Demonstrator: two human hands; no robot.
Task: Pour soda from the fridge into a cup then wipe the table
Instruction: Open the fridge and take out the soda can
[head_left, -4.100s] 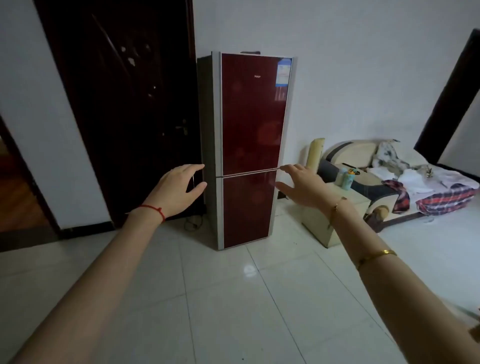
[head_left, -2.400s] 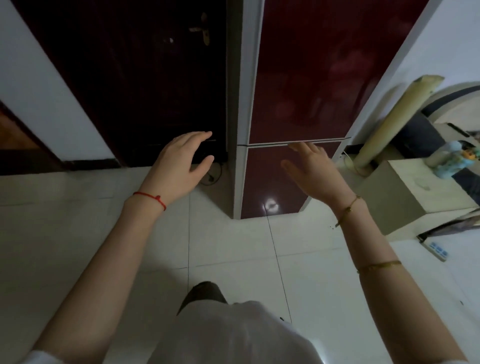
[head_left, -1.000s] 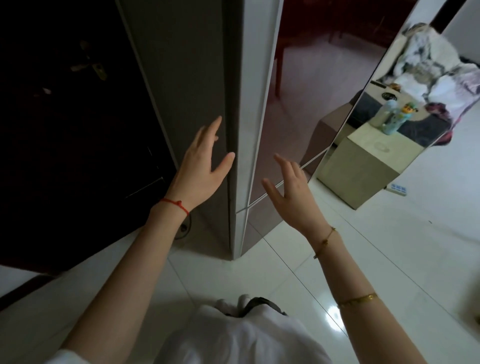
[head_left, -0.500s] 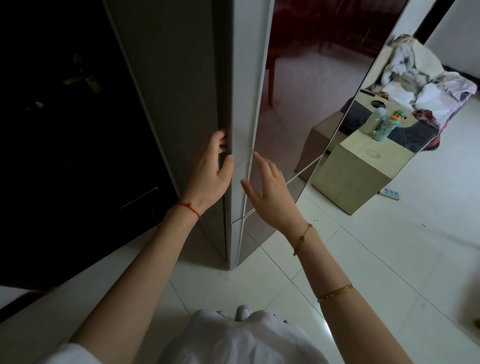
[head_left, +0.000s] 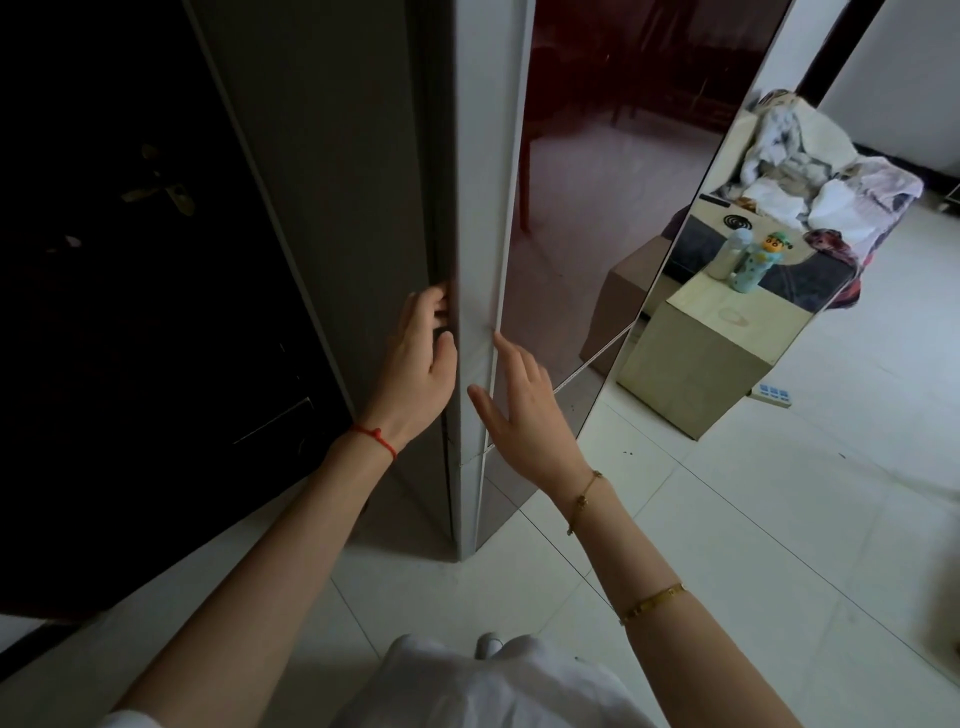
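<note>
Fridge (head_left: 483, 218) fills centre frame, door edge toward me, glossy red front running off to upper right. Versus half a second back: my left hand (head_left: 421, 369) sits a bit deeper on the door's left edge at mid-frame, fingers hooked into the seam and gripping it. Right hand (head_left: 524, 410) has closed in, fingers straight and relaxed, fingertips touching the door's front edge, holding nothing. I can't tell if the door has cracked open yet. Small cabinet (head_left: 701, 364) with two bottles (head_left: 748, 260) at right, unchanged.
</note>
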